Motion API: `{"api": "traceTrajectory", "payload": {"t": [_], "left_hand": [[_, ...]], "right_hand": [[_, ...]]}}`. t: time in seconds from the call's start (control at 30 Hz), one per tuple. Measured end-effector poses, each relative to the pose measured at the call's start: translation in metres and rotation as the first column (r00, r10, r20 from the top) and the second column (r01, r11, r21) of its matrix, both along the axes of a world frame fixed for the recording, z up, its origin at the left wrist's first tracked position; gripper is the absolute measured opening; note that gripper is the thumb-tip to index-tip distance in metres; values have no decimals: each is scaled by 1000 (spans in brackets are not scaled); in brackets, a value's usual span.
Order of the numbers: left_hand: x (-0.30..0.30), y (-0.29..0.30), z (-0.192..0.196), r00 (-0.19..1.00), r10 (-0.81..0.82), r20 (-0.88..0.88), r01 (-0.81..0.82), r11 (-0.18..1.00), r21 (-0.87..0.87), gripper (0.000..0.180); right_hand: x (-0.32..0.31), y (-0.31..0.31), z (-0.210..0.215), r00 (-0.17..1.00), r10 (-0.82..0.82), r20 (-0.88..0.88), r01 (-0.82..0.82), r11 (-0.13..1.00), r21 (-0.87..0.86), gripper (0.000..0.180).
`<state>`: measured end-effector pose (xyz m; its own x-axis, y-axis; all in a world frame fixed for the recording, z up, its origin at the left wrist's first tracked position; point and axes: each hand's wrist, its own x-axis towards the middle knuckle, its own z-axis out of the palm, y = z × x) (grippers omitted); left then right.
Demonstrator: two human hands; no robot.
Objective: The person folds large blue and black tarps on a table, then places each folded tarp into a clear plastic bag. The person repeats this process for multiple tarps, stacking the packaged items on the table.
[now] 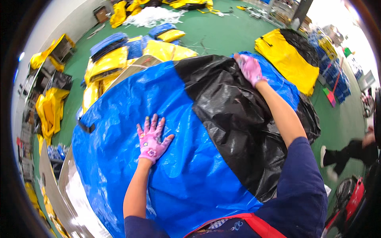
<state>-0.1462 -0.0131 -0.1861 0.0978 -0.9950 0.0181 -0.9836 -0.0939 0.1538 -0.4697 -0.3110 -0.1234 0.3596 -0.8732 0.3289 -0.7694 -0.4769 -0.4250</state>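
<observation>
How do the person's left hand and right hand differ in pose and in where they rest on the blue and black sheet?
The left hand lies flat with fingers spread on the blue part of the sheet; the right hand is stretched out to the sheet's far edge, beside the crinkled black part. The left hand is nearer the body, the right hand farther off. Both wear pink patterned gloves and neither visibly grips anything.

Left hand (151,139) flat, fingers spread; right hand (251,68) far forward, arm outstretched, palm down.

A green floor (222,33) lay strewn with yellow piles (287,59) and blue stacks (109,41); a white wall (59,20) stood at the left.
</observation>
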Motion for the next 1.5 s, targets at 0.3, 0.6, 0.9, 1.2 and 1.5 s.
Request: {"api": "traceTrajectory", "payload": {"t": [0.3,0.6,0.9,1.2,1.5], "left_hand": [[-35,-82,14,950,-213,-226,95,892,-443,55],[-81,-103,-17,952,-295,-84,272,939,-211,73],[-90,-103,-7,969,-233,-88,218,964,-153,70],[-90,-106,-9,971,-228,-66,216,964,-153,67],[-85,-105,-9,971,-222,-90,206,966,-158,70]], "right_hand": [[-9,53,-8,895,261,-361,-65,878,473,59],[11,35,-51,922,244,-301,-188,961,202,22],[15,-33,11,998,32,55,-10,933,-360,31],[-172,-39,-8,891,-451,50,454,890,-48,43],[-45,-42,-116,999,4,50,-11,988,153,27]]}}
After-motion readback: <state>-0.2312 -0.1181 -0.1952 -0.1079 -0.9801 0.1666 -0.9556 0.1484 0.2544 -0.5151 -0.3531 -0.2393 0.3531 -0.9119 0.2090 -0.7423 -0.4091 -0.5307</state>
